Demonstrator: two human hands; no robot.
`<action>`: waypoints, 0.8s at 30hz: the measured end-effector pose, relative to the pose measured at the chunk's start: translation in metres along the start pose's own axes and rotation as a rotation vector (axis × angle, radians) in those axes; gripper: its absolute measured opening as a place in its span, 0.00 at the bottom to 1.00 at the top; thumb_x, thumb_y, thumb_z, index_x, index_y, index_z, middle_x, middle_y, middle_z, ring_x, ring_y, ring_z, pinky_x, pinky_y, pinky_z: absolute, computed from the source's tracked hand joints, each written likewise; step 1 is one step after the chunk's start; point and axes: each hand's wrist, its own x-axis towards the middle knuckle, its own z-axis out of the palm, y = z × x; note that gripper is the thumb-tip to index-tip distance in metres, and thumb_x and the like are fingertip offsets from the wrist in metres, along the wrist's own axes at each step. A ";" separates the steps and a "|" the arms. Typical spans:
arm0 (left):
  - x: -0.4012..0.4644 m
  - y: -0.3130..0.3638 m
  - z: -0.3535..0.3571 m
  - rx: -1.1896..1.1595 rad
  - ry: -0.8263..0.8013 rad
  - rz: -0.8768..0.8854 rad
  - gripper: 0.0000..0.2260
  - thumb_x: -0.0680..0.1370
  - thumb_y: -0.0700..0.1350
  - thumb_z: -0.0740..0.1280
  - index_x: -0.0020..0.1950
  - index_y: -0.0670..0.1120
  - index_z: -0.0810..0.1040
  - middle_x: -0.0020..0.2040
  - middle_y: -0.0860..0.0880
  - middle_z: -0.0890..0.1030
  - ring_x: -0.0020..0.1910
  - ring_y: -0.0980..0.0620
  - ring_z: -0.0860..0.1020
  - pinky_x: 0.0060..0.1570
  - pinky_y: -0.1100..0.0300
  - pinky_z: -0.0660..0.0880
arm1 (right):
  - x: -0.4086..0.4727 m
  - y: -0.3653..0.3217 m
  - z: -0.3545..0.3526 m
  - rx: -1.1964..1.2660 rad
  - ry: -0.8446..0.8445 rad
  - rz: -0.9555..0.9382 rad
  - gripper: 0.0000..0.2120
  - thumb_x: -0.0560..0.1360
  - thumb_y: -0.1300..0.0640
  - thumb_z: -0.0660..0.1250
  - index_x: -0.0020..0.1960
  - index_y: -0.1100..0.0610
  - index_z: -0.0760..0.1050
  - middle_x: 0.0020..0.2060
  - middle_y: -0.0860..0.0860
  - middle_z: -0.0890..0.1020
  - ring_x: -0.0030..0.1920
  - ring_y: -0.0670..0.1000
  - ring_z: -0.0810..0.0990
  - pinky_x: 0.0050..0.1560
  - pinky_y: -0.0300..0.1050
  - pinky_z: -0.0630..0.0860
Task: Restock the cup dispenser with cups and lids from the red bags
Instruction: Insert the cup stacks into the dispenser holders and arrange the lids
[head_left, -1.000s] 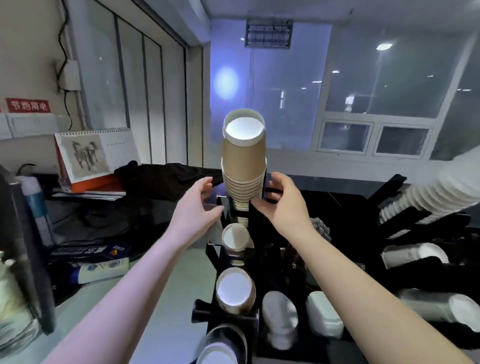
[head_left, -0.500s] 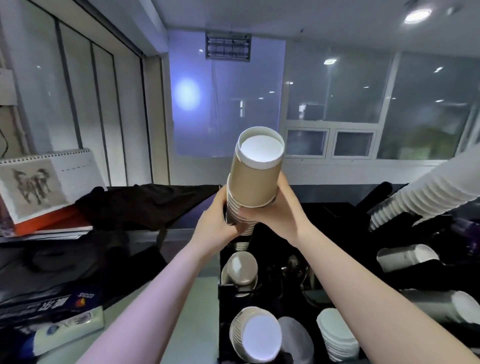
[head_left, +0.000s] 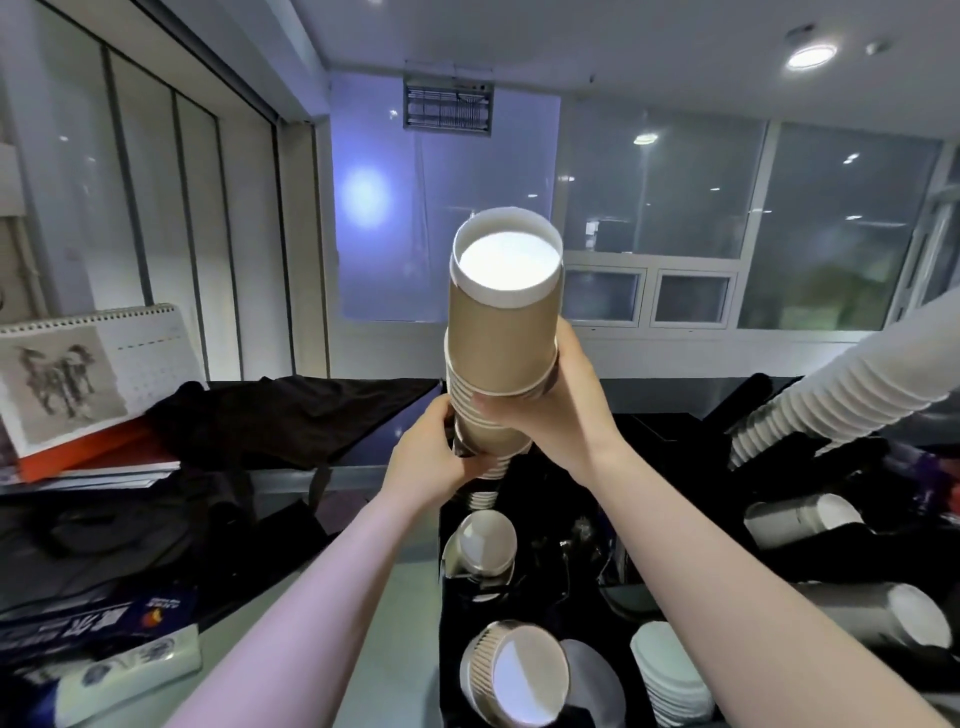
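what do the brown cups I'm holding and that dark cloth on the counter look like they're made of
Stack of brown cups: probably paper, matte kraft-brown outside, white rolled rims showing at each nested edge. Black cloth: soft fabric, judging by its folds and limp drape; the fibre can't be told.

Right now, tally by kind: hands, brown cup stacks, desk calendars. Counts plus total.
Hands: 2, left hand and right hand, both gripping the held stack.
Brown cup stacks: 3, held stack plus two dispenser stacks.
Desk calendar: 1.
Total: 6.

Room: white ceiling with lit round lamp (head_left: 810, 56) and vent grille (head_left: 448, 108). Large dark windows (head_left: 841, 228) on right reflect lights. Pale panelled wall (head_left: 156, 218) left. Grey surface (head_left: 410, 623) below.
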 end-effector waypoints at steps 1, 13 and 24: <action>-0.001 0.001 -0.001 -0.010 -0.021 -0.001 0.26 0.63 0.51 0.75 0.57 0.62 0.70 0.49 0.68 0.77 0.51 0.61 0.78 0.46 0.59 0.75 | -0.001 -0.005 -0.002 0.002 -0.012 -0.019 0.34 0.55 0.50 0.80 0.58 0.41 0.70 0.50 0.40 0.82 0.51 0.41 0.81 0.52 0.43 0.79; -0.066 0.057 -0.044 -0.150 0.058 0.236 0.39 0.68 0.40 0.73 0.75 0.55 0.60 0.68 0.60 0.72 0.68 0.61 0.70 0.61 0.64 0.71 | -0.034 -0.031 -0.023 0.110 -0.119 -0.142 0.38 0.58 0.53 0.80 0.64 0.62 0.70 0.51 0.51 0.83 0.52 0.49 0.82 0.46 0.42 0.78; -0.097 0.058 -0.024 -0.171 0.030 0.223 0.39 0.66 0.41 0.78 0.70 0.61 0.64 0.65 0.63 0.74 0.64 0.62 0.73 0.56 0.72 0.70 | -0.065 0.005 -0.028 0.075 -0.291 -0.025 0.33 0.60 0.52 0.80 0.61 0.56 0.72 0.50 0.46 0.83 0.52 0.45 0.82 0.47 0.36 0.77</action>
